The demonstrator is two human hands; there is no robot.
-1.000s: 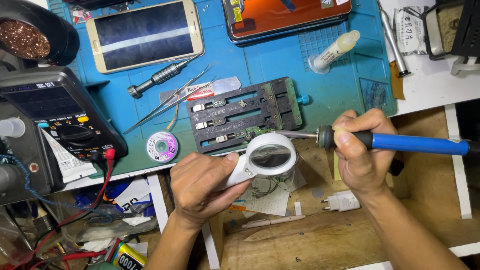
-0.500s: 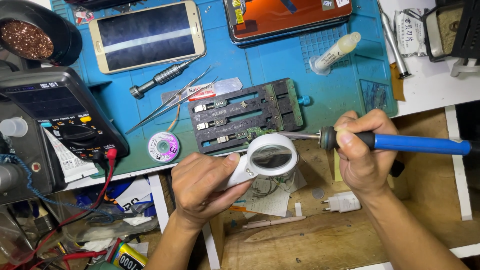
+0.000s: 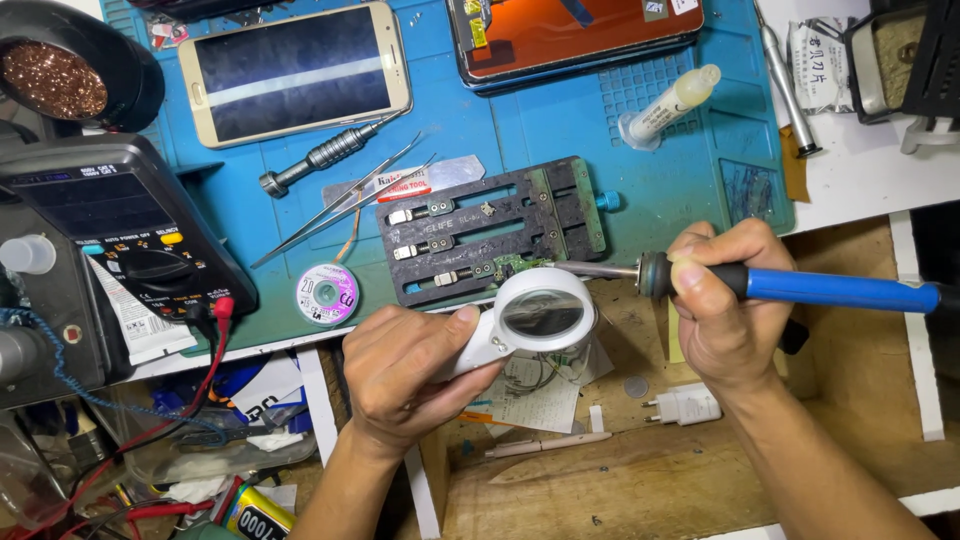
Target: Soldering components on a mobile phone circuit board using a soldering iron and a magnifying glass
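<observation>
My left hand point(image 3: 412, 368) grips the white handle of a round magnifying glass point(image 3: 543, 310), held over the front edge of a black circuit-board holder point(image 3: 495, 230) on a blue work mat point(image 3: 560, 130). My right hand point(image 3: 722, 300) holds a blue-handled soldering iron point(image 3: 800, 288) like a pen. Its metal tip points left and reaches a small green board point(image 3: 515, 265) clamped at the holder's front edge, just above the lens.
A black multimeter point(image 3: 130, 235) with red leads sits at the left beside a brass-wool tip cleaner point(image 3: 55, 80). A gold phone point(image 3: 295, 72), a screwdriver point(image 3: 320, 158), tweezers point(image 3: 345, 205), a solder-wick spool point(image 3: 327, 294), a syringe point(image 3: 672, 104) and an orange-backed phone point(image 3: 575, 30) lie on the mat. A white plug point(image 3: 685, 405) lies below.
Both hands hold nearly the same pose. The view has shifted slightly, and the iron's tip stays at the small board.
</observation>
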